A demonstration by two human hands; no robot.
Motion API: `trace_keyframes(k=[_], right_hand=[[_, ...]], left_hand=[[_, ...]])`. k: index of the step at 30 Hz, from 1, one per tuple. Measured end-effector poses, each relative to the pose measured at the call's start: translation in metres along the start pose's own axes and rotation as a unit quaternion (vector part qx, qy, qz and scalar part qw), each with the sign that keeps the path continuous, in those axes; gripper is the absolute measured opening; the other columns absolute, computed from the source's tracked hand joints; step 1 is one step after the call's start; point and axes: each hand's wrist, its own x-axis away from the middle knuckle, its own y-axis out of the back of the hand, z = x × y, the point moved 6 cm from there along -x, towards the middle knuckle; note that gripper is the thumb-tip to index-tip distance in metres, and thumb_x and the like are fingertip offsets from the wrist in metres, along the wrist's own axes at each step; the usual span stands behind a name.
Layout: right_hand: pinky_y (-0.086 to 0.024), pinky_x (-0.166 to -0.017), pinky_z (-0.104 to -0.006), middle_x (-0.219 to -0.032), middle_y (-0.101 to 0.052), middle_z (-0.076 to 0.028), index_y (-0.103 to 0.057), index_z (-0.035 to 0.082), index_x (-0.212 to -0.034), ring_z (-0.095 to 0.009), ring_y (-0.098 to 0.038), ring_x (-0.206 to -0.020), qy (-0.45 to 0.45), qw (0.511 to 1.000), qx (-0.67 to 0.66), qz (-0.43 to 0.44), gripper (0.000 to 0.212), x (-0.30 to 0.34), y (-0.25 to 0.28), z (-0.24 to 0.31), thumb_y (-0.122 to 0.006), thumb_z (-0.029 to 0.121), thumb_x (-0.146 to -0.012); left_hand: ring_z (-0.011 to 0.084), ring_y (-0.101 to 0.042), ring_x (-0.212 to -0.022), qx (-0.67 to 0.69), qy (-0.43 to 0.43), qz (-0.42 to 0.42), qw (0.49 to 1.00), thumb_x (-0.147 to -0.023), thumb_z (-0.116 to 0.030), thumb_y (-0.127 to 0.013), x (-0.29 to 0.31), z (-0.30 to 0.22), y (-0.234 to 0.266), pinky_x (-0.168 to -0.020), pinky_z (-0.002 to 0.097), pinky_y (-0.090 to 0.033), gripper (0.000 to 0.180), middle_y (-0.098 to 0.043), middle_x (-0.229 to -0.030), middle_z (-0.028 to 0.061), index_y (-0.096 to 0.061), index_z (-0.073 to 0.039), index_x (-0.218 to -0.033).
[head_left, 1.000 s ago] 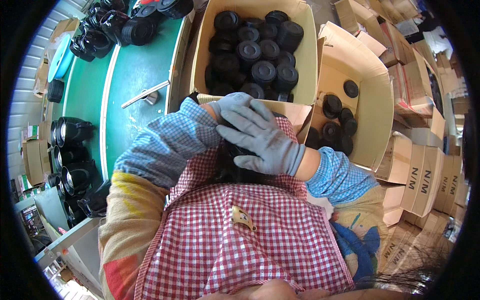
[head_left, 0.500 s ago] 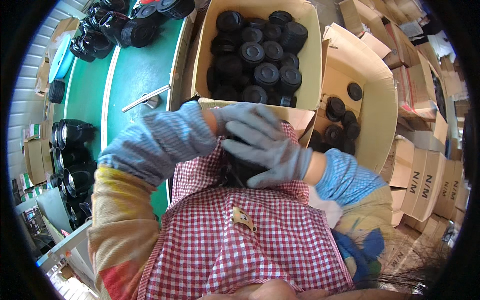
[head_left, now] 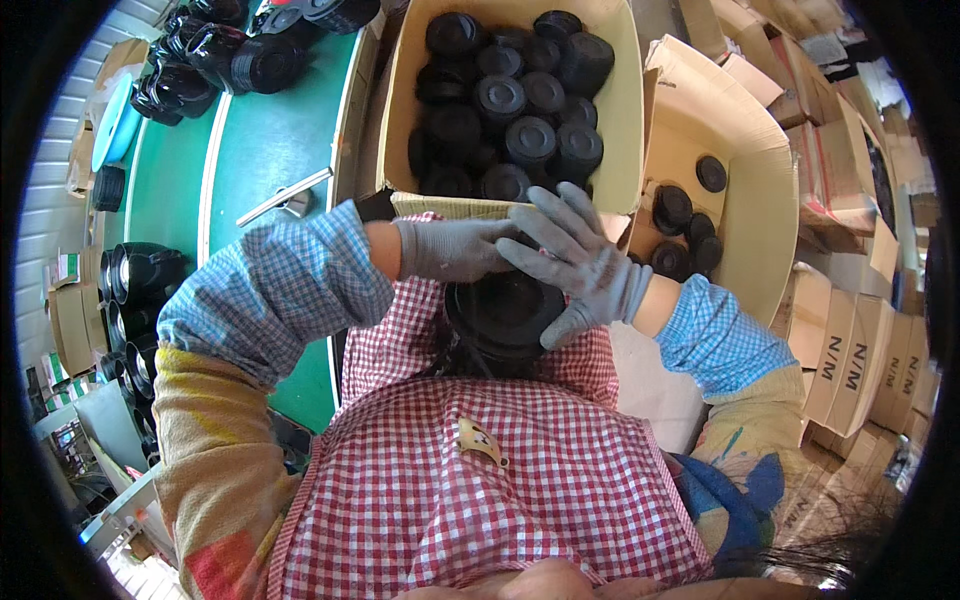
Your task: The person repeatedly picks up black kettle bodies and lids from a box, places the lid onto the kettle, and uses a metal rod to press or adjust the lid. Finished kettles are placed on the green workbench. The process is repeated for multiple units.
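A round black lid-like piece (head_left: 505,310) lies on my lap against the checked apron, its far edge covered by my hands. My left hand (head_left: 450,248), in a grey glove, reaches over that far edge with its fingers drawn together; what they hold, if anything, is hidden. Its fingertips meet my right hand (head_left: 585,258), also gloved in grey. The right fingers are spread and pointing up and left, while the thumb lies by the black piece's right edge. Just beyond my hands stands a cardboard box (head_left: 612,120) with several round black lids (head_left: 530,142).
On the right is a second cardboard box (head_left: 765,190) with fewer black lids (head_left: 672,210). A green table (head_left: 265,140) at left bears a metal tool with a bar handle (head_left: 285,198) and glossy black pots (head_left: 150,275). Stacked cartons (head_left: 845,350) line the far right.
My right hand has moved up and right and spread its fingers. My left hand has drawn back left and lower. More of the round black piece shows on my lap.
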Motion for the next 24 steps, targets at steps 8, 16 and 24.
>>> trace_keyframes(k=[8, 16, 24], right_hand=[[-0.009, -0.123, -0.0581, -0.163, -0.033, -0.018, -0.051, 0.017, -0.151, -0.04, -0.023, -0.154, 0.005, 0.999, -0.002, -0.032, 0.076, -0.011, -0.024, 0.02, -0.044, 0.07, -0.096], [-0.017, -0.123, -0.0514, -0.162, -0.031, -0.025, -0.034, 0.004, -0.158, -0.042, -0.027, -0.151, -0.112, 0.934, 0.077, -0.331, 0.081, 0.029, 0.065, 0.032, -0.029, 0.063, -0.104], [-0.007, -0.125, -0.0525, -0.168, -0.016, -0.024, -0.015, 0.006, -0.164, -0.041, -0.012, -0.156, -0.192, 0.977, 0.072, -0.063, 0.091, 0.009, -0.045, 0.024, -0.035, 0.068, -0.1]], left_hand=[[0.0271, -0.069, -0.103, 0.244, 0.247, 0.011, 0.938, -0.099, -0.017, -0.06, -0.01, 0.042, -0.008, -0.096, 0.0365, -0.055, 0.024, -0.071, -0.113, 0.0099, -0.072, -0.003, -0.114], [0.041, -0.049, -0.137, 0.002, 0.079, -0.177, 0.981, -0.106, -0.023, -0.042, 0.052, -0.067, -0.01, -0.119, 0.0482, -0.031, 0.039, -0.064, -0.131, 0.0231, -0.069, 0.003, -0.118], [0.0345, -0.055, -0.132, 0.022, 0.056, -0.199, 0.978, -0.101, -0.013, -0.047, 0.054, -0.058, -0.035, -0.114, 0.0432, -0.039, 0.032, -0.066, -0.128, 0.0179, -0.07, 0.004, -0.115]])
